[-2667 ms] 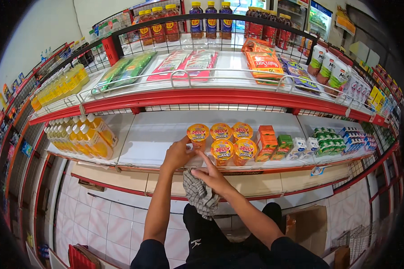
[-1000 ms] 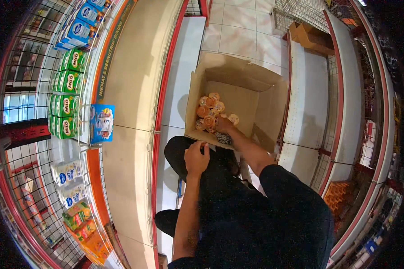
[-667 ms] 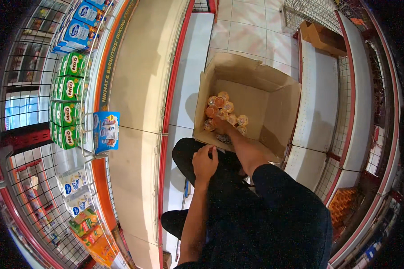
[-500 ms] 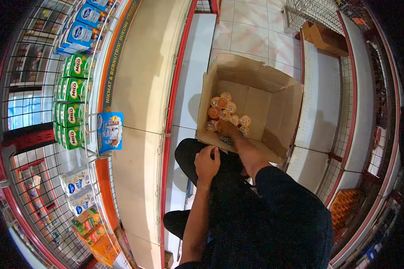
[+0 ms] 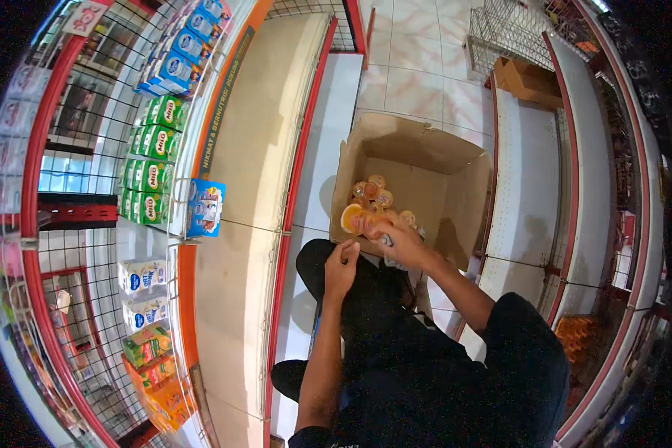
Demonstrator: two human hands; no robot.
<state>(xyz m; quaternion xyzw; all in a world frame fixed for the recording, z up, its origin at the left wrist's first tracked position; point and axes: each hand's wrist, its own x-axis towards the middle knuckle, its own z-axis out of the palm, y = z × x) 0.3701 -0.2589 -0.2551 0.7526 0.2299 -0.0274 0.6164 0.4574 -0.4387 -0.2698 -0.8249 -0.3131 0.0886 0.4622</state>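
A cardboard box (image 5: 467, 179) stands with its top flaps apart in front of my knees. Several small orange-topped bottles (image 5: 377, 185) are grouped at its left side. My right hand (image 5: 402, 240) is closed around an orange bottle (image 5: 353, 219), blurred by motion, held above the box's near edge with its round end facing left. My left hand (image 5: 341, 270) rests above my knee, just below that bottle. Its fingers are loosely curled, with a gap to the thumb and nothing visible in them.
On the left a wire-backed shelf (image 5: 231, 261) carries green drink cartons (image 5: 153, 175), blue packs (image 5: 179, 69) and white packs (image 5: 145, 313). Low white shelving (image 5: 526, 164) runs along the right, with a small brown carton (image 5: 529, 81) on it. A wire basket (image 5: 508, 33) is at the back.
My right hand has come up out of the bottle group and now holds an orange bottle near the box's front edge. My left hand stays near my knee. The view has shifted slightly.
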